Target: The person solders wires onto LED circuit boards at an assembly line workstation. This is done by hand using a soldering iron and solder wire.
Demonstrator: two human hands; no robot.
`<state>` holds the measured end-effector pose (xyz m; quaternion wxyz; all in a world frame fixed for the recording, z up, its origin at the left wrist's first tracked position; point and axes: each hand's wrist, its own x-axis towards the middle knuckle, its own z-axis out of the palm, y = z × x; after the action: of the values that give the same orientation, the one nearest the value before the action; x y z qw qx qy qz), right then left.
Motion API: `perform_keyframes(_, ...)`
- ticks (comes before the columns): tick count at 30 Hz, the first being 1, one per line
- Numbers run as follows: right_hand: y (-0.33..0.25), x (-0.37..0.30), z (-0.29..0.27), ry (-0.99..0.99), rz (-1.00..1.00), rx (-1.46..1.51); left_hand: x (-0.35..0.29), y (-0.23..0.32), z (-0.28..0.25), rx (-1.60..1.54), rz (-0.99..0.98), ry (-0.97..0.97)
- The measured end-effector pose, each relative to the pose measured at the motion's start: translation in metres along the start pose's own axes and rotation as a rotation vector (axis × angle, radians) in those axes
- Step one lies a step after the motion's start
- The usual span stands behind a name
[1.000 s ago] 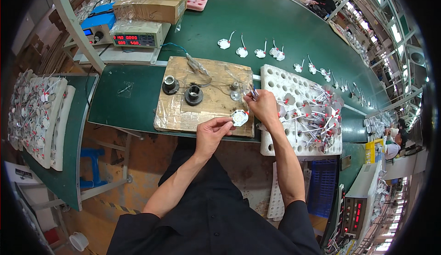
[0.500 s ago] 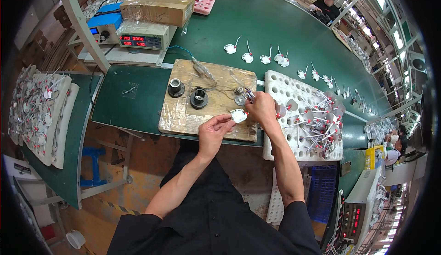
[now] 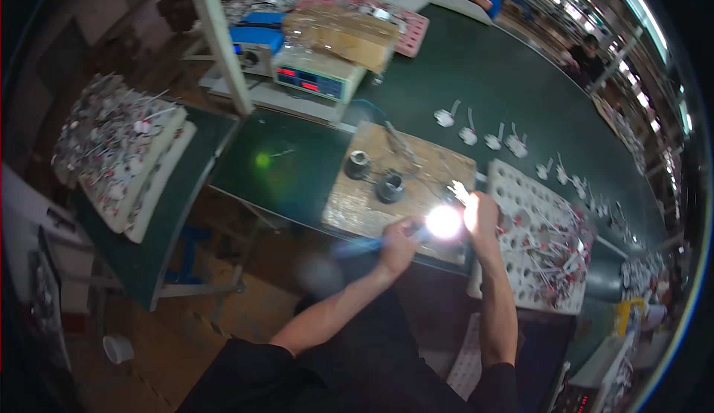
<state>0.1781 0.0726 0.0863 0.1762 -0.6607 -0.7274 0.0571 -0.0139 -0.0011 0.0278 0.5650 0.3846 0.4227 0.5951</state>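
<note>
A small round LED board [image 3: 445, 222] glows so brightly that its outline is lost in glare. My left hand [image 3: 400, 246] pinches it at its left side, over the front edge of a wooden board [image 3: 349, 212] wrapped in clear film. Just right of the glow, my right hand [image 3: 483, 217] is closed on thin pale wires [image 3: 460, 190]; where their ends touch is washed out. Left of my hands on the wooden board stand two dark round sockets, one at the back left [image 3: 358, 164] and a second socket [image 3: 390, 187] nearer the middle.
Right of the wooden board lies a white foam tray [image 3: 520, 264] heaped with wired boards [image 3: 554, 249]. More boards [image 3: 493, 141] line the green table. Behind stands a power meter [image 3: 312, 82] under a cardboard box [image 3: 335, 33]. Foam stacks [image 3: 134, 160] fill the left table. Two people sit farther off.
The LED board, unlit and white before, now shines brightly. My head view has shifted, so the bench appears farther right and lower. Both hands stay close together at the wooden board.
</note>
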Motion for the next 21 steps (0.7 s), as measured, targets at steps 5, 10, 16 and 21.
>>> perform_keyframes(5,-0.024,-0.001,-0.013,-0.027,0.077,0.081,-0.019,0.051,0.005,0.119,0.021,-0.037)
perform_keyframes(10,-0.058,-0.007,-0.039,-0.015,0.116,0.237,-0.015,0.048,0.001,0.127,-0.007,-0.037)
perform_keyframes(16,-0.063,-0.005,-0.040,-0.034,0.099,0.192,-0.015,0.051,0.000,0.240,-0.006,-0.034)
perform_keyframes(21,-0.011,0.003,-0.007,0.006,0.014,-0.112,-0.014,0.038,0.005,0.180,0.008,-0.028)
